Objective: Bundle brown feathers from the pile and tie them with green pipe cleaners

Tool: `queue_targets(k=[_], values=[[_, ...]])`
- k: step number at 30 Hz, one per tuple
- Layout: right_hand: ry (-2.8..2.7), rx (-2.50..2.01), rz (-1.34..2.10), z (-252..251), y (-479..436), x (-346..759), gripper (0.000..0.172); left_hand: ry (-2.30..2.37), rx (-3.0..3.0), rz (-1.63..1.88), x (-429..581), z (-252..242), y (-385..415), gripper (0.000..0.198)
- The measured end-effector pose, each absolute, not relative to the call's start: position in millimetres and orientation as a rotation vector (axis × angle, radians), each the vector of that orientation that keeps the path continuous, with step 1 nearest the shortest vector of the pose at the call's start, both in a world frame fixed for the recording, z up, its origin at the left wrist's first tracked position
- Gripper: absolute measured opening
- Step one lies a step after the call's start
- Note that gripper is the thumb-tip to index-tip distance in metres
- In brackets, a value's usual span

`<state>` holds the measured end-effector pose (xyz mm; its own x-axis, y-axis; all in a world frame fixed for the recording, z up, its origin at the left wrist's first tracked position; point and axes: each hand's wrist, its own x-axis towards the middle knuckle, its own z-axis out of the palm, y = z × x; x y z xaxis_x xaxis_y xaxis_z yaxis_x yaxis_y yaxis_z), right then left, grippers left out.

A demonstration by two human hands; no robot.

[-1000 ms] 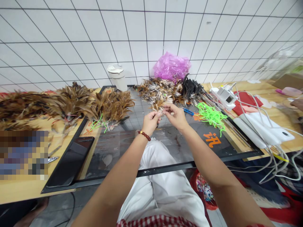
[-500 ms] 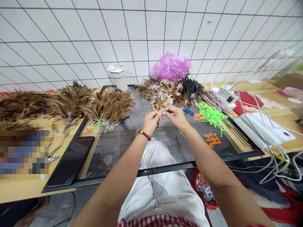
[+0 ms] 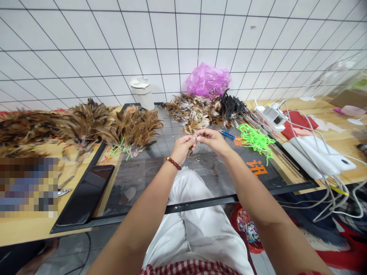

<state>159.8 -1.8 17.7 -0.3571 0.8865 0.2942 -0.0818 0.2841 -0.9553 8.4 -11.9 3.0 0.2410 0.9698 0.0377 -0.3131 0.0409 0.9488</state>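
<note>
My left hand (image 3: 183, 149), with a brown bead bracelet (image 3: 173, 163) at its wrist, is closed in a pinch over the glass-topped black frame (image 3: 200, 200). Fingertips of my right hand (image 3: 210, 140) are pinched against it. A thin dark and brown wisp, looking like a feather (image 3: 190, 154), pokes out below my left fingers. What lies between the fingertips is too small to make out. Beyond the hands is a pile of brown and white feathers (image 3: 195, 114), with black feathers (image 3: 233, 109) beside it. Bright green ties (image 3: 255, 140) and a blue-handled tool (image 3: 227, 135) lie right of my hands.
Bundles of brown feathers (image 3: 134, 128) spread along the left. A white lidded cup (image 3: 142, 93) and a pink plastic bag (image 3: 208, 80) stand by the tiled wall. A black phone (image 3: 86, 194) lies at left; a power strip (image 3: 273, 116), cables and white devices (image 3: 323, 156) at right.
The hands stay pinched together in almost the same place. A thin brown wisp now shows more plainly below the fingers. The view has shifted very slightly.
</note>
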Motion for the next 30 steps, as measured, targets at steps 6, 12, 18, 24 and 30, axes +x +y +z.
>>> queue_targets(k=[6, 12, 18, 24, 30], values=[[-1.602, -0.812, 1.106, 16.2, -1.1, 160.2, 0.031, 0.779, 1.101, 1.141, 9.9, 4.2, -13.6, 0.029], [-1.585, -0.845, 0.991, 10.2, 4.6, 159.2, 0.033, 0.879, 1.19, 1.215, 12.2, 5.2, -14.2, 0.028], [-1.634, -0.851, 0.877, 10.2, 5.2, 161.3, 0.035, 0.867, 1.076, 1.238, 11.0, 3.8, -11.8, 0.024], [-1.777, -0.823, 0.671, 10.6, 3.0, 160.9, 0.028, 0.818, 0.99, 1.231, 13.6, 2.6, -12.8, 0.024], [-2.005, -0.885, 0.379, 8.9, -1.1, 163.9, 0.032, 0.864, 1.019, 1.269, 16.3, -0.3, -13.3, 0.024]])
